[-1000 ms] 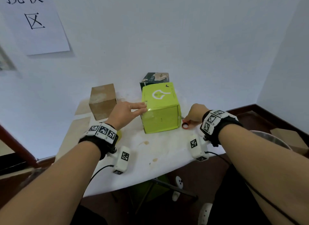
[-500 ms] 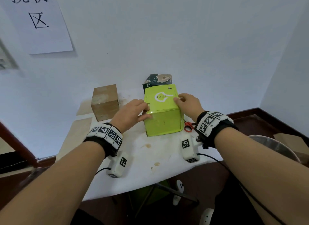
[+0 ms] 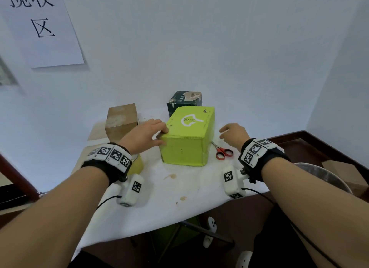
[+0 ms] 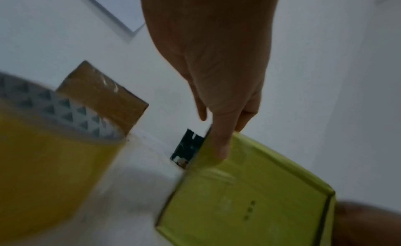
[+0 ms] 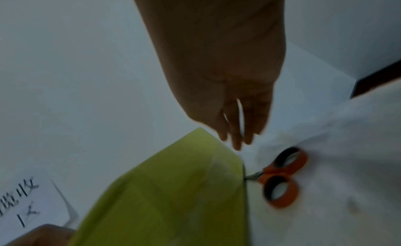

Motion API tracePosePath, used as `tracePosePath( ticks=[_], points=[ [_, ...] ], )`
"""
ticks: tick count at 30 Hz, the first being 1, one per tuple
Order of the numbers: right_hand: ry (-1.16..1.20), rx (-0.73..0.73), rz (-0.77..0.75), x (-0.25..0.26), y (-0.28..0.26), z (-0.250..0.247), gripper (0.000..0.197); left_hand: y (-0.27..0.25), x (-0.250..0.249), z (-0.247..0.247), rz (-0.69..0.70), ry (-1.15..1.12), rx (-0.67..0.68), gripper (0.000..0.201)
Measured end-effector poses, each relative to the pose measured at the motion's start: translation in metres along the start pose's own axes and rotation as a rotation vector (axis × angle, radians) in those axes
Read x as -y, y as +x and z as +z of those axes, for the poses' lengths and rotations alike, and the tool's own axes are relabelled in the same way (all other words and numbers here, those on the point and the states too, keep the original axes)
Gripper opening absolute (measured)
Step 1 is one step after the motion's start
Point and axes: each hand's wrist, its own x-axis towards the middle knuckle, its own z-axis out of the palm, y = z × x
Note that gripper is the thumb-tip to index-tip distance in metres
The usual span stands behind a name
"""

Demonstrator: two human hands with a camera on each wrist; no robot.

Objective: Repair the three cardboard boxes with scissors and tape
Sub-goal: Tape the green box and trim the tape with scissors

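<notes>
Your left hand [image 3: 146,135] has its grip on the near left corner of the bright green cardboard box [image 3: 188,136] in the middle of the white counter [image 3: 179,188]. Your right hand [image 3: 233,135] is open beside it; half a second ago it touched the top. The orange-handled scissors [image 3: 222,152] lie unused, so taping seems unfinished.

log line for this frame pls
left hand: grips green box corner | right hand: free, beside box | scissors: on table | tape roll: idle
</notes>
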Motion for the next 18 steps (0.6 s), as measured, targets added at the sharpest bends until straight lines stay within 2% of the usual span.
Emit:
tracePosePath(
  ticks=[2,4,6,8,10,13,16,18],
  points=[
    [-0.278,0.152,0.042,-0.005,-0.003,0.001,0.029,0.000,0.002,-0.016,-0.134,0.028,0.083,0.021],
    [-0.418,0.280,0.070,-0.008,-0.004,0.005,0.027,0.006,-0.007,-0.026,-0.253,0.106,0.140,0.030],
    [-0.514,0.310,0.082,-0.010,-0.003,0.011,0.029,0.016,-0.028,-0.029,-0.295,0.156,0.155,0.037],
    [-0.587,0.297,0.095,-0.011,-0.005,0.012,0.030,0.027,-0.055,-0.024,-0.272,0.118,0.170,0.043],
    [-0.594,0.286,0.114,-0.011,-0.005,0.011,0.029,0.038,-0.077,-0.012,-0.254,0.058,0.244,0.056],
    [-0.585,0.267,0.139,-0.013,-0.005,0.001,0.020,0.051,-0.093,0.008,-0.253,0.145,0.381,0.077],
    [-0.435,0.137,0.134,-0.023,0.001,-0.007,0.015,0.054,-0.091,0.012,-0.257,0.158,0.422,0.076],
    [-0.250,0.069,0.140,-0.032,0.010,-0.009,0.013,0.048,-0.081,0.002,-0.246,0.113,0.427,0.072]
  ],
)
